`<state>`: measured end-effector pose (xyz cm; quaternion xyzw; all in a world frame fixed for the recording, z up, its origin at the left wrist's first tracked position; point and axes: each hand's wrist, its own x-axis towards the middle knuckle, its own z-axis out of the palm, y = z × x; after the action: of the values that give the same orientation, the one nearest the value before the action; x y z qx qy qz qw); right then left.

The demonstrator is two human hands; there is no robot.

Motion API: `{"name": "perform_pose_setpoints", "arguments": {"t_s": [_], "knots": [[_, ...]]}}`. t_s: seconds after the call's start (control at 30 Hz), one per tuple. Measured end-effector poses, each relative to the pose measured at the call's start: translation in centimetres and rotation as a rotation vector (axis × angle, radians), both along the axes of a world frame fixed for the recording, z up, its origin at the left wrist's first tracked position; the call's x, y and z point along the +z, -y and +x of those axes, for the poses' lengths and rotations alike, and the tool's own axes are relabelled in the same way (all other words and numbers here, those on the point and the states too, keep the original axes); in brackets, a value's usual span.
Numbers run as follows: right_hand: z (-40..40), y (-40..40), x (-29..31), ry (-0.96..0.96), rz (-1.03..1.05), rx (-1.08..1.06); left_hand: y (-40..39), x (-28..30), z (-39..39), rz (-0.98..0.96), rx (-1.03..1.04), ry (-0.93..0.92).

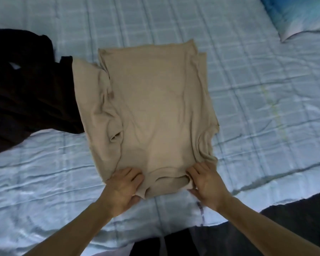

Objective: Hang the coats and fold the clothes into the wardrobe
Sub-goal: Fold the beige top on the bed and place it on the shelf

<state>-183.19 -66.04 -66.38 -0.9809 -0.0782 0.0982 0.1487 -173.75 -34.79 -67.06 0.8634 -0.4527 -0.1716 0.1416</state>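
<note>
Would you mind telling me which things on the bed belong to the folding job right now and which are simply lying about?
In the job:
- beige shirt, partly folded, sides turned in
- left hand and right hand, both gripping its near edge at the collar
- dark garment, probably waiting its turn, touching the shirt's left side

Lying about:
- blue pillow, far right corner
- checked bedspread, only the work surface

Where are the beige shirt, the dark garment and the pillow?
beige shirt [155, 100]: head view, middle of folded body.
dark garment [26, 93]: head view, bunched centre.
pillow [301, 13]: head view, blue face.
</note>
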Motion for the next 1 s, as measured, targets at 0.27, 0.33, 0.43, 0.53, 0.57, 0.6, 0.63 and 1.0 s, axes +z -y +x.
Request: {"name": "perform_pose_setpoints", "arguments": {"t_s": [0.27, 0.33, 0.43, 0.53, 0.57, 0.6, 0.63, 1.0], "knots": [[-0.6, 0.1, 1.7, 0.069, 0.209, -0.136, 0.6, 2.5, -0.2, -0.304, 0.25, 0.005], [-0.6, 0.3, 3.5, 0.051, 0.284, -0.191, 0.2, 4.5, 0.1, -0.356, 0.297, -0.036], [0.7, 0.1, 8.1, 0.054, 0.376, -0.214, 0.0, 9.7, 1.2, -0.441, 0.357, -0.127], [3.3, -0.2, 14.4, 0.104, 0.515, -0.313, 0.6, 16.3, 3.7, -0.543, 0.469, -0.193], [4.3, -0.3, 16.7, 0.147, 0.571, -0.361, 0.9, 18.6, 4.7, -0.561, 0.503, -0.198], [5.4, -0.5, 19.3, 0.185, 0.629, -0.405, 1.1, 20.6, 5.7, -0.586, 0.53, -0.207], [6.4, -0.6, 21.7, 0.213, 0.68, -0.438, 1.2, 22.9, 6.6, -0.614, 0.561, -0.233], [13.1, -1.5, 48.1, 0.367, 0.803, -0.226, -0.7, 48.4, 12.1, -0.818, 0.528, -0.301]]}}
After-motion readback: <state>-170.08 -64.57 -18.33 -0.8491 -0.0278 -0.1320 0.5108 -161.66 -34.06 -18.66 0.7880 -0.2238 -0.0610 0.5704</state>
